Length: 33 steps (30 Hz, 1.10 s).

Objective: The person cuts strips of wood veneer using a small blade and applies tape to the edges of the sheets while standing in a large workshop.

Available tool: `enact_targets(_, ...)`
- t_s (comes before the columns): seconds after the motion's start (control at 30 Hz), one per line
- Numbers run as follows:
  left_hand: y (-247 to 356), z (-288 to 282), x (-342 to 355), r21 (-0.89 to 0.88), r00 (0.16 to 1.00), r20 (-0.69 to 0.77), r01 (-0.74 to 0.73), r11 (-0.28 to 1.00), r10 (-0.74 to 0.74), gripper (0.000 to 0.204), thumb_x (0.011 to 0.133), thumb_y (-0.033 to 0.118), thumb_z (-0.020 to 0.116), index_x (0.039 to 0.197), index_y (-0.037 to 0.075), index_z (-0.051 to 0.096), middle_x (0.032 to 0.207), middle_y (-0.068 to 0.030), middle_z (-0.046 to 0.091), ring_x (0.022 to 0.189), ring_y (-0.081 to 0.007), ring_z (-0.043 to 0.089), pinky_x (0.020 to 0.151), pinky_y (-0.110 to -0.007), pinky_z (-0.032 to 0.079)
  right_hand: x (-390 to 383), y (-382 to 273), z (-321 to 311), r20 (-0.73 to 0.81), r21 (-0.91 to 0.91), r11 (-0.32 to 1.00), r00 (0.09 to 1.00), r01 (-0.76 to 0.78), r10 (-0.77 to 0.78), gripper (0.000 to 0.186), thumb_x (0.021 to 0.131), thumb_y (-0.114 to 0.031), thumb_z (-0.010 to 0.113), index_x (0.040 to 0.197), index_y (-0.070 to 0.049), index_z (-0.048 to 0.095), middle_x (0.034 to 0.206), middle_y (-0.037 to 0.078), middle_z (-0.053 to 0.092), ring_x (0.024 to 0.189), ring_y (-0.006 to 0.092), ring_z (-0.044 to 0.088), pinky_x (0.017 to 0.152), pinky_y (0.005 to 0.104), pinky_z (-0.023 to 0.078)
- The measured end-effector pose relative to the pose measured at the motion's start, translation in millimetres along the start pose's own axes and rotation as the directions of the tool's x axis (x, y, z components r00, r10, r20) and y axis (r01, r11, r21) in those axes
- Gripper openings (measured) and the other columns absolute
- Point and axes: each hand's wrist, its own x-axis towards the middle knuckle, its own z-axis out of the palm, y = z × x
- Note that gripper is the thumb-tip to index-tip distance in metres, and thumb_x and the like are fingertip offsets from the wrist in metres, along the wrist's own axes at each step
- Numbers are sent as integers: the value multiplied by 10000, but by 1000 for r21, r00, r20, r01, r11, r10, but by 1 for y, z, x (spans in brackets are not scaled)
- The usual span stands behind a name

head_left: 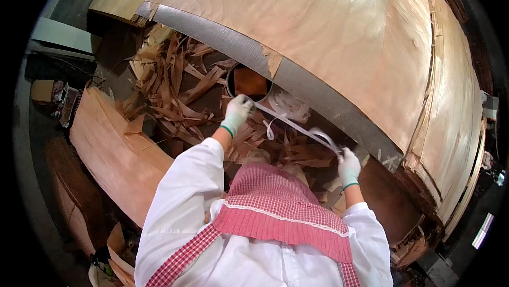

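A narrow white strip of tape point(291, 123) is stretched between my two gloved hands, in front of the metal-edged table. My left hand point(238, 112), in a white glove with a green cuff, is closed on its left end. At the other end my right hand point(349, 167), gloved the same way, is closed on the tape, and a blurred loop of it curls up beside the fingers. A short loose curl hangs below the strip's middle. Whether the right hand also holds a roll cannot be made out.
Large pale wood veneer sheets point(318, 32) cover the table, whose grey metal edge point(222, 35) runs across in front of me. Veneer scraps point(177, 75) litter the floor around a round bin point(250, 83). A curved veneer stack point(114, 146) stands at left, more sheets point(453, 90) at right.
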Motion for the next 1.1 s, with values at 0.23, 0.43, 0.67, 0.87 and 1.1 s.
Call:
enact_targets(0.23, -38, -15, 122, 222, 987, -119, -78, 972, 106, 368, 871, 226, 647, 1161, 1, 632, 1114, -188, 669, 1006, -324, 639, 870, -369, 487, 36, -110, 59, -237, 635, 758, 972, 152, 4, 259, 922, -224, 636, 1119, -56, 652, 1021, 150, 631, 947, 278, 610, 837, 367, 495)
enact_targets(0.43, -30, 4, 135, 733, 977, -63, -94, 674, 205, 395, 883, 317, 613, 1167, 45, 640, 1109, -205, 663, 1031, -371, 625, 890, -407, 507, 103, -244, 119, 259, 762, 557, 944, -330, 205, 382, 918, -257, 664, 1141, 50, 620, 1141, 134, 664, 1032, 240, 600, 962, 340, 432)
enact_targets(0.67, -16, -66, 126, 774, 922, -278, 49, 631, 270, 245, 863, 185, 607, 1074, 73, 659, 1096, -167, 664, 1027, -306, 643, 860, -405, 524, 142, -272, 182, -16, 899, 435, 993, -38, 119, 333, 892, -203, 679, 1156, -9, 622, 1134, 107, 669, 1028, 179, 611, 909, 304, 466)
enact_targets(0.87, 69, -456, -73, 718, 423, -687, 270, 642, 591, 276, 916, 198, 525, 1065, 15, 669, 1058, -153, 677, 912, -323, 659, 811, -380, 527, 140, -278, 177, 169, 962, 204, 982, -184, 89, 354, 916, -199, 641, 1167, 45, 590, 1187, 139, 651, 1053, 223, 611, 941, 323, 456)
enact_targets(1.1, 90, -447, -163, 608, 529, -729, 209, 766, 435, 244, 920, 191, 565, 1058, 0, 630, 973, -98, 639, 883, -236, 611, 720, -379, 528, 84, -307, 74, -115, 607, 552, 751, 571, -650, 241, 903, -193, 559, 1018, 4, 637, 1127, 204, 599, 1018, 344, 609, 942, 392, 485)
